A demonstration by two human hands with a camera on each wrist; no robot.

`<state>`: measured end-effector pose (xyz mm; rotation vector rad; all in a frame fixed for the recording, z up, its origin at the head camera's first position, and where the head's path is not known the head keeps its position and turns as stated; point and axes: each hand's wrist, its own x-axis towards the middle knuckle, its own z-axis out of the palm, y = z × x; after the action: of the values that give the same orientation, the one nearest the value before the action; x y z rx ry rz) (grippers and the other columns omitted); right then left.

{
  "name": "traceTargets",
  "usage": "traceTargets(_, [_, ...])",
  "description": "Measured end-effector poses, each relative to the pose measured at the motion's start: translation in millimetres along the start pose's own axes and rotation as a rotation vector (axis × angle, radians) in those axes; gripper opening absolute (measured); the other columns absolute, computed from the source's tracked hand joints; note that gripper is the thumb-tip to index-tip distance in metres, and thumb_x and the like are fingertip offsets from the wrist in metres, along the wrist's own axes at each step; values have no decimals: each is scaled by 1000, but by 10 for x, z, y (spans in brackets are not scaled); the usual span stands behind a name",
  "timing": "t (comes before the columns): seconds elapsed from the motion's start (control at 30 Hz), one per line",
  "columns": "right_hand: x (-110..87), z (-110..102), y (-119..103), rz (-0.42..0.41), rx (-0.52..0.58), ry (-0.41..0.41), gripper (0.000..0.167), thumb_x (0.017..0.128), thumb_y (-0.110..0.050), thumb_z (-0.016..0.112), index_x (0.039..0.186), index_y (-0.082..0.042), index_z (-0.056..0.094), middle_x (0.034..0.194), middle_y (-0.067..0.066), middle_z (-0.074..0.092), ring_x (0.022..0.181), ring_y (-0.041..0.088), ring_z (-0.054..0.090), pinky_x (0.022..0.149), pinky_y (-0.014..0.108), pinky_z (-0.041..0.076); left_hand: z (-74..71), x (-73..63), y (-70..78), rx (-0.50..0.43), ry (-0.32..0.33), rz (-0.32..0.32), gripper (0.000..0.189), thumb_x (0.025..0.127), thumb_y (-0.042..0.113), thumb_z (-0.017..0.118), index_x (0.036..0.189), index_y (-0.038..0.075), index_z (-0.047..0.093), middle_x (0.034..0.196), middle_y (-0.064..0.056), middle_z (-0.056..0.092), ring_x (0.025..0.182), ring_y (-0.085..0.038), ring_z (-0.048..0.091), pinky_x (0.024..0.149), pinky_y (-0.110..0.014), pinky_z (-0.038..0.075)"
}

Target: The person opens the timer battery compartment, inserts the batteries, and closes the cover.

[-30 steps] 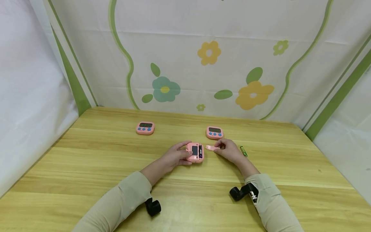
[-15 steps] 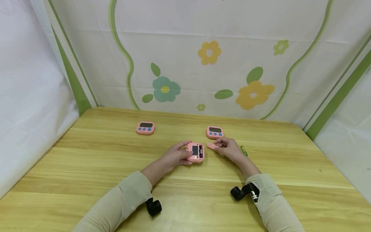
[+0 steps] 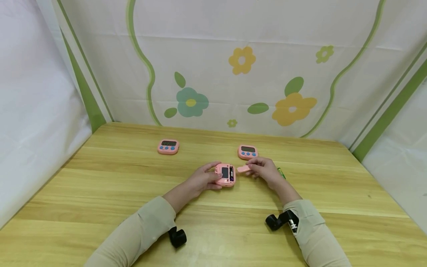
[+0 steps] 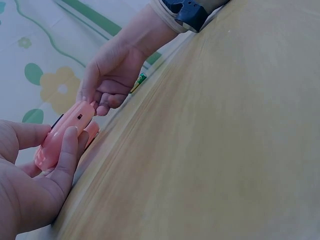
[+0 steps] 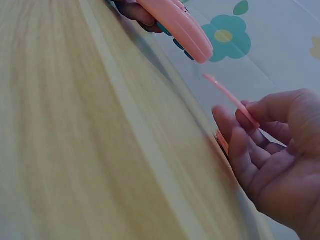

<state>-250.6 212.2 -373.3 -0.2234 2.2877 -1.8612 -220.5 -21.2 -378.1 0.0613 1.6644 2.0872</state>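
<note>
My left hand (image 3: pixel 201 179) grips a pink digital timer (image 3: pixel 229 182) by its left side, back face up, thumb on top. A dark battery (image 3: pixel 231 173) lies in the uncovered slot along the timer's right side. Just right of it, my right hand (image 3: pixel 266 172) pinches a thin pink battery cover (image 3: pixel 243 169) between thumb and fingers. In the right wrist view the cover (image 5: pixel 231 97) is apart from the timer (image 5: pixel 182 30), whose blue buttons face down. The left wrist view shows the timer (image 4: pixel 65 135) edge-on, held above the wooden table.
A second pink timer (image 3: pixel 248 152) lies face up just beyond my right hand, and a third one (image 3: pixel 168 147) farther left. A green battery (image 3: pixel 281 173) rests on the table (image 3: pixel 220 230), partly hidden behind the right wrist. A floral curtain (image 3: pixel 213 74) stands along the back edge.
The cover in my right hand has been turned over, from its ribbed inner side to its smooth side, and stays beside the timer. My left hand and its timer have barely moved.
</note>
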Motion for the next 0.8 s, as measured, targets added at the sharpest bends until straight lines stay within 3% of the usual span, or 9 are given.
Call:
traceTargets(0.13, [-19, 12, -22, 9, 89, -12, 26, 89, -6, 46, 105, 14, 49, 85, 14, 61, 71, 16, 60, 60, 26, 51, -5, -7, 5, 1, -4, 1, 55, 83, 0, 53, 133, 12, 34, 105, -21, 49, 64, -17, 55, 64, -30, 52])
traceTargets(0.33, [-54, 56, -59, -68, 139, -85, 27, 89, -13, 48, 103, 10, 52, 80, 14, 61, 67, 16, 59, 57, 25, 51, -2, -22, 15, -7, -5, 3, 54, 83, -1, 53, 133, 12, 34, 105, -21, 49, 63, -16, 55, 63, -29, 52])
traceTargets(0.5, [-38, 99, -64, -22, 129, -78, 27, 90, -10, 46, 105, 13, 48, 75, 10, 60, 62, 14, 58, 55, 24, 51, 0, -29, 15, -10, -9, 9, 55, 83, -1, 52, 133, 11, 33, 105, -21, 49, 63, -16, 55, 63, -30, 52])
traceTargets(0.7, [-46, 113, -74, -23, 205, -110, 31, 89, -7, 47, 103, 20, 46, 76, 9, 61, 66, 14, 59, 58, 24, 51, 1, -34, 12, -8, -7, 6, 55, 83, -1, 52, 133, 11, 33, 106, -21, 49, 64, -16, 55, 64, -30, 52])
traceTargets(0.8, [-57, 125, -90, -29, 245, -110, 20, 86, -3, 52, 96, 14, 51, 78, 9, 59, 69, 16, 60, 63, 27, 52, 1, -36, 12, -5, -4, 4, 55, 83, -1, 52, 133, 11, 33, 104, -21, 49, 64, -16, 54, 64, -30, 52])
